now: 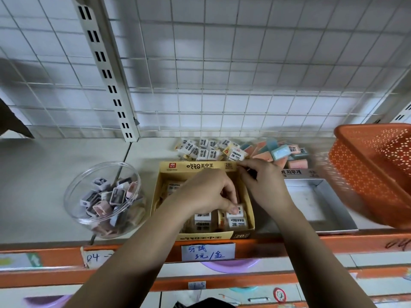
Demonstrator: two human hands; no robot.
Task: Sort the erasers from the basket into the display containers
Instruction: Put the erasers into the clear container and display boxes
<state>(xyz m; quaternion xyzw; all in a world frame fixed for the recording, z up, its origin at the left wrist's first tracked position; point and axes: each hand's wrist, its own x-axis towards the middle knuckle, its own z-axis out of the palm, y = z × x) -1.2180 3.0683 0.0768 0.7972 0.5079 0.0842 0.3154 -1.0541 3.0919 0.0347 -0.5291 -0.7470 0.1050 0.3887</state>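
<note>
I am watching a white eraser [236,210] going into the yellow display box [200,237]. The left hand [206,192] is pinching it between thumb and curled fingertips, near the box's 4 o'clock corner. I judge it is being seated upright next to the two or three wrapped ones already standing along the front wall, labels facing out for display.

The right hand [264,185] is sitting at the box's 1 o'clock corner with its fingers bunched together. I cannot tell whether they are pinching the cardboard or only resting there. My guess is that it is steadying the box.

The box is looking only partly filled, its back half hidden under the hands. Beyond it, at 12 o'clock, loose white erasers [206,150] are lying heaped on the shelf [44,174]. Pastel erasers [280,153] are piled at 1 o'clock, waiting.

At 3 o'clock a grey tray [333,196] is showing a bare floor. Past it an orange basket [367,174] is tilting, and no erasers are showing in the part I see.

At 9 o'clock a clear bowl [73,196] is holding small boxy pieces in pink and grey.
</note>
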